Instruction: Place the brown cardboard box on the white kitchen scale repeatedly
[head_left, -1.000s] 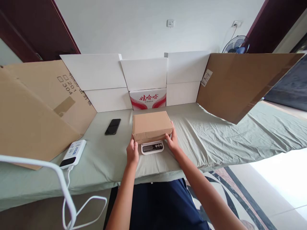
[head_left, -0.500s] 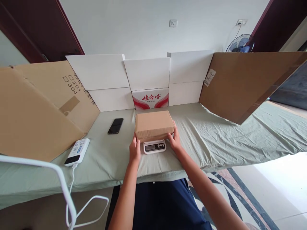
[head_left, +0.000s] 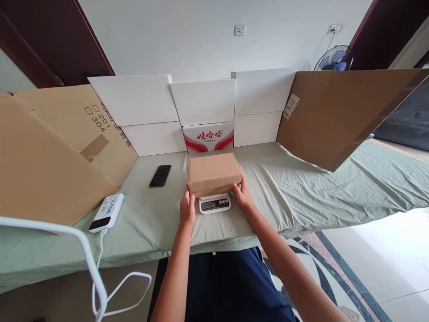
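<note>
Head view shows our left hand (head_left: 187,209) and right hand (head_left: 241,193) at the two short ends of a closed brown cardboard box (head_left: 213,173), which sits on a small white digital scale (head_left: 214,204) at the middle of the table (head_left: 301,188), on its green cloth. Our left grip lies open against the near left corner of the box; our right grip cups the right end, fingers spread along the side wall rather than clenched. Whether either palm bears weight we cannot tell.

We judge the box stiff, dry and fairly light, its corrugated walls holding shape under a flat-palmed squeeze; the short ends, low near the bottom edge, look like the safest hold, since the top face could dent under pressing.

A black phone (head_left: 160,175) lies to the left, a white power bank (head_left: 106,212) nearer the table edge.

Compared with a second ago, our hands and the box sit almost as they were; only the camera has shifted slightly.
</note>
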